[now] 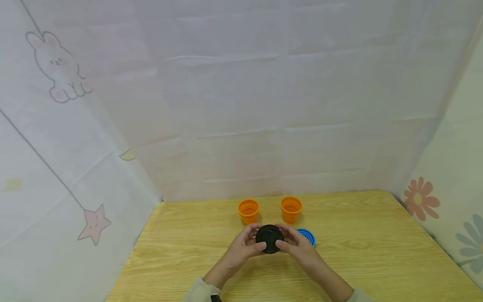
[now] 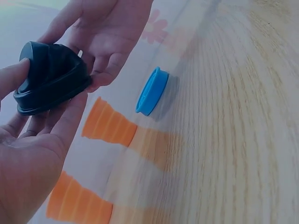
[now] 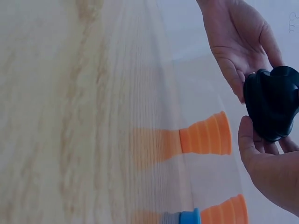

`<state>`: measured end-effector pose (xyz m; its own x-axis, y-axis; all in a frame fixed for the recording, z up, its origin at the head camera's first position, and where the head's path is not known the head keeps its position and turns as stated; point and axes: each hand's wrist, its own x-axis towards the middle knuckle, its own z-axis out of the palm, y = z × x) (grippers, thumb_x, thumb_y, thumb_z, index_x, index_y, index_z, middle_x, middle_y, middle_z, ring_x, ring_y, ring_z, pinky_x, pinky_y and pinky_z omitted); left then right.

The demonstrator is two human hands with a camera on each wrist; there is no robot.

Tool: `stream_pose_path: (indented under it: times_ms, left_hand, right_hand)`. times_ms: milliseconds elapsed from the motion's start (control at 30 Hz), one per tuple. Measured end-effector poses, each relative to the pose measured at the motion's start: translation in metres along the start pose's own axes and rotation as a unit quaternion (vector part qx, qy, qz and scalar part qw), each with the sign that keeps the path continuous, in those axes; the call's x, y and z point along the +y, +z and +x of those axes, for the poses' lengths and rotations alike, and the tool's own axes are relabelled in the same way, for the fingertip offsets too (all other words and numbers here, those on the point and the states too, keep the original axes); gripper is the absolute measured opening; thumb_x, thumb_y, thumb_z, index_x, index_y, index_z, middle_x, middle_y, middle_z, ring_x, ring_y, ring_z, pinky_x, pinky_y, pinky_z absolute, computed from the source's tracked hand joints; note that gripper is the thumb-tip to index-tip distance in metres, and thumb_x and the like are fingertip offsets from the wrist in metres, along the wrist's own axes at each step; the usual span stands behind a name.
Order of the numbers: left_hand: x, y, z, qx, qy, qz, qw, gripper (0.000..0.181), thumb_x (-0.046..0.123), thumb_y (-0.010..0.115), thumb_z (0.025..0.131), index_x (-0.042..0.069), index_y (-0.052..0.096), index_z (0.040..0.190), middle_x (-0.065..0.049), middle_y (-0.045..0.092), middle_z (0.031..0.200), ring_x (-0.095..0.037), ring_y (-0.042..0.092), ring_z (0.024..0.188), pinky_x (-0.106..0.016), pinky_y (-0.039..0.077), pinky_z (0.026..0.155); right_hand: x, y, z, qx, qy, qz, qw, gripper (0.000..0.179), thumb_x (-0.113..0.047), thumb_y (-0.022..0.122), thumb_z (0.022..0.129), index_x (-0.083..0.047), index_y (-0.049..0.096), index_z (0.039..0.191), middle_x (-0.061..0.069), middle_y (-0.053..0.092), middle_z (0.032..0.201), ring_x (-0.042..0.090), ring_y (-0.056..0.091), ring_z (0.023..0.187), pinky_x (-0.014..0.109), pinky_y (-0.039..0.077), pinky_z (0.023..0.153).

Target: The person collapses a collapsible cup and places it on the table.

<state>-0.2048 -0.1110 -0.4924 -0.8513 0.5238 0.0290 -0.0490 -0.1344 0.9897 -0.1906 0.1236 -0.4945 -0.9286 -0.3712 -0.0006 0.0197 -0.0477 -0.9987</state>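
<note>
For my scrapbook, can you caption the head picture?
Left hand and right hand hold a round black thing near two orange cups.

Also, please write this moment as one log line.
left hand, right hand: holding black object | flat blue disc: on table | orange cups: upright

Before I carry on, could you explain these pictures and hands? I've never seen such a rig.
No robot here: a person's left hand and right hand, both bare, together hold a round black object above the wooden table. The wide picture comes from a camera worn on the head, looking forward and down. The other two come from cameras on the left and right wrists, so the table appears turned sideways. On the table, a left orange cup and a right orange cup stand upright towards the back; a low blue ringed piece lies nearer the person.
</note>
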Motion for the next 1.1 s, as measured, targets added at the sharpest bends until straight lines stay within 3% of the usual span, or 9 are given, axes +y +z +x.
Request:
stream_pose_path:
  times_ms: [233, 500, 667, 833, 967, 1100]
  left_hand:
    - [0.0063, -0.0005, -0.0037, 0.001, 0.0, 0.044, 0.999, 0.047, 0.016, 0.066, 0.099, -0.003, 0.047, 0.137, -0.008, 0.059, 0.12, -0.018, 0.062, 0.105, -0.031, 0.057, 0.087]
    - [0.0055, -0.0026, -0.0037, -0.013, -0.028, 0.069, 0.9971, 0.045, 0.024, 0.062, 0.103, -0.002, 0.053, 0.138, -0.008, 0.065, 0.115, -0.019, 0.066, 0.1, -0.04, 0.059, 0.087]
    - [0.0059, -0.0029, -0.0029, -0.009, -0.017, 0.067, 0.9975, 0.046, 0.025, 0.062, 0.103, 0.0, 0.05, 0.14, -0.009, 0.061, 0.117, -0.019, 0.064, 0.102, -0.04, 0.06, 0.086]
    - [0.0032, -0.0039, -0.0013, 0.009, 0.0, 0.029, 0.9996, 0.046, 0.02, 0.059, 0.105, 0.001, 0.043, 0.143, -0.01, 0.057, 0.123, -0.021, 0.063, 0.109, -0.04, 0.059, 0.09]
    - [0.0014, -0.0042, -0.0008, 0.016, 0.004, 0.009, 0.9998, 0.046, 0.019, 0.057, 0.105, 0.001, 0.041, 0.143, -0.011, 0.056, 0.128, -0.021, 0.062, 0.112, -0.04, 0.058, 0.092]
    - [0.0017, -0.0049, -0.0018, 0.016, -0.004, 0.01, 0.9998, 0.043, 0.02, 0.057, 0.105, 0.0, 0.043, 0.14, -0.01, 0.056, 0.126, -0.021, 0.062, 0.11, -0.04, 0.058, 0.091]
  right_hand:
    - [-0.0023, -0.0055, -0.0014, -0.013, -0.004, -0.07, 0.9974, 0.062, -0.029, 0.07, 0.097, -0.005, 0.047, 0.15, 0.013, 0.062, 0.133, 0.027, 0.058, 0.122, 0.028, 0.052, 0.097]
    - [-0.0059, -0.0063, 0.0005, -0.038, -0.012, -0.12, 0.9919, 0.06, -0.032, 0.071, 0.096, -0.005, 0.051, 0.146, 0.01, 0.064, 0.127, 0.027, 0.057, 0.109, 0.032, 0.055, 0.088]
    - [-0.0046, -0.0057, -0.0004, -0.031, -0.007, -0.097, 0.9948, 0.062, -0.031, 0.069, 0.098, -0.005, 0.046, 0.15, 0.013, 0.06, 0.133, 0.027, 0.057, 0.118, 0.037, 0.055, 0.095]
    - [-0.0046, -0.0062, -0.0003, -0.028, -0.012, -0.044, 0.9986, 0.061, -0.025, 0.065, 0.101, -0.006, 0.041, 0.153, 0.017, 0.053, 0.143, 0.028, 0.056, 0.125, 0.044, 0.05, 0.105]
    - [-0.0046, -0.0054, 0.0002, -0.029, -0.011, -0.01, 0.9995, 0.064, -0.023, 0.065, 0.101, -0.003, 0.037, 0.154, 0.02, 0.049, 0.147, 0.027, 0.056, 0.126, 0.035, 0.052, 0.103]
    - [-0.0043, -0.0051, 0.0005, -0.026, -0.008, -0.008, 0.9996, 0.064, -0.022, 0.067, 0.099, -0.002, 0.039, 0.153, 0.02, 0.051, 0.146, 0.026, 0.059, 0.123, 0.028, 0.054, 0.097]
